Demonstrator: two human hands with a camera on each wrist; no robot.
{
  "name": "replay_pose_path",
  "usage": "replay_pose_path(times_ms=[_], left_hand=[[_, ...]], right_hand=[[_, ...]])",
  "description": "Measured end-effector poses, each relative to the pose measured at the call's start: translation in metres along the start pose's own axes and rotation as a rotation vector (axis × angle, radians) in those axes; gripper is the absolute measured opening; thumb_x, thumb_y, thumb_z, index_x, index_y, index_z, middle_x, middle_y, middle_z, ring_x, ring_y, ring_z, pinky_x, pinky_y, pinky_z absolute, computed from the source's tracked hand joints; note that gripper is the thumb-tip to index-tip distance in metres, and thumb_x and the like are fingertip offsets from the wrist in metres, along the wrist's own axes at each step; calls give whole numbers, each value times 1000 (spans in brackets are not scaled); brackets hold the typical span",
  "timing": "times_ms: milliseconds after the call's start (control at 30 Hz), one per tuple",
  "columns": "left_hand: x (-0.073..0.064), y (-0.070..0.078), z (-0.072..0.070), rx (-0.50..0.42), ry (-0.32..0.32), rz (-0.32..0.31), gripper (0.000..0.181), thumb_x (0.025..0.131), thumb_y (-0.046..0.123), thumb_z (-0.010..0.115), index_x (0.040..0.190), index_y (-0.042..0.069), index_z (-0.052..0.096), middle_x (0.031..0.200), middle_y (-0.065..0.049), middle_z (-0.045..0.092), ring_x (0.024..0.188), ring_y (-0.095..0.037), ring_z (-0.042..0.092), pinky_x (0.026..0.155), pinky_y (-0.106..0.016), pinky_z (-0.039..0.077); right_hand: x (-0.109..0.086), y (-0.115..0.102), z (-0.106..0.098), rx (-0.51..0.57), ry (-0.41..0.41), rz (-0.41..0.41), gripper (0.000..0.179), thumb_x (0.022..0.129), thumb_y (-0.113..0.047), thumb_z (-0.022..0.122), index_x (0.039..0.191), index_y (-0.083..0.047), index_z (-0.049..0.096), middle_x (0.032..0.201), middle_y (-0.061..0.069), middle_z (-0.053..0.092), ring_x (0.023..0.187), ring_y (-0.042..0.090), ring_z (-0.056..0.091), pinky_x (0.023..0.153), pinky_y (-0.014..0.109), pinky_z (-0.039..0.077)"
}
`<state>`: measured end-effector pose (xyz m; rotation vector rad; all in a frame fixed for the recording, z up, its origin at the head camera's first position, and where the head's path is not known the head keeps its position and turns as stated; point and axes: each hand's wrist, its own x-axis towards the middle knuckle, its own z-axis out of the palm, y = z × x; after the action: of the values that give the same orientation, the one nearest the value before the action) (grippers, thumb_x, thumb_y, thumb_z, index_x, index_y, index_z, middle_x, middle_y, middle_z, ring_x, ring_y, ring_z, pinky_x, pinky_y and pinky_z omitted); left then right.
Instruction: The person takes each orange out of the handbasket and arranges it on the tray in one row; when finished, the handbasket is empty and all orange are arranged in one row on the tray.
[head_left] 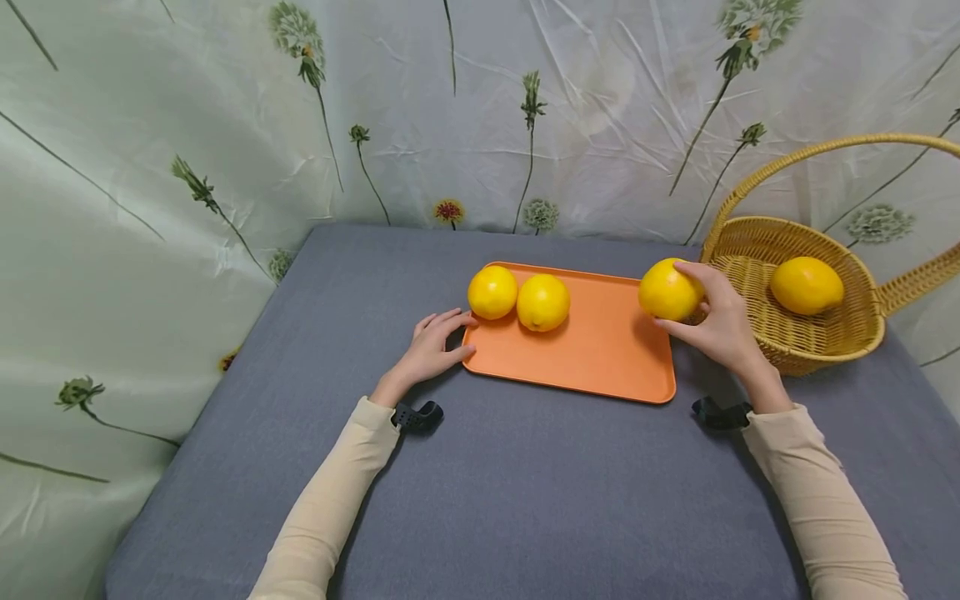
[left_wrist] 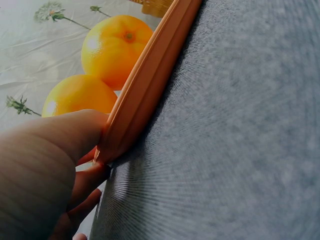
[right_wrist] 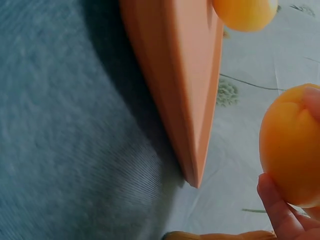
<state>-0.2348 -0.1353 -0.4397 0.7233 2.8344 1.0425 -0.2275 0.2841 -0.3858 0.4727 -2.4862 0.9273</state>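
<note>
My right hand (head_left: 720,321) grips a yellow-orange orange (head_left: 670,290) between thumb and fingers, over the right end of an orange tray (head_left: 600,350). In the right wrist view the held orange (right_wrist: 290,147) shows beside the tray's corner, apart from it. Two more oranges, one at the back left corner (head_left: 492,292) and one beside it (head_left: 543,302), sit on the tray. My left hand (head_left: 431,346) touches the tray's left edge with thumb and fingertips spread apart. In the left wrist view the thumb (left_wrist: 85,125) lies against the rim.
A woven basket (head_left: 832,354) with a tall handle stands right of the tray, close to my right hand. Inside it lies a lemon (head_left: 806,285). A grey cloth (head_left: 547,492) covers the table, and a flower-printed curtain (head_left: 600,125) hangs behind it.
</note>
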Motion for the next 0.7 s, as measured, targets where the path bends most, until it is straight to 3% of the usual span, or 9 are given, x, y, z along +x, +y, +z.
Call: replay_pose_path(times_ms=[133,367,700], left_hand=[[1,0,0,8,1,6,43,88,28,62,127,9,56,140,-12,51,139,-30,34,112,-56,12],[1,2,-1,7,2,9,44,87,27,64,127,9,56,139,-12,52,139,-30,34,113,-56,12],[0,2,-1,10,1,-11,45,87,27,64,128,9,55,140,-12,50,140,-30,33,113,-56,12]], right_hand=[[-1,0,4,-5,-16,-27,86,58,0,85,134,-12,49,128,19,50,108,18,47,76,-5,31],[-1,1,11,38,-55,-31,86,58,0,85,134,-12,49,129,18,49,109,-4,39,76,-4,34],[-2,-4,19,107,-111,-55,84,58,0,86,133,-8,50,131,18,49,111,-9,38,74,-2,38]])
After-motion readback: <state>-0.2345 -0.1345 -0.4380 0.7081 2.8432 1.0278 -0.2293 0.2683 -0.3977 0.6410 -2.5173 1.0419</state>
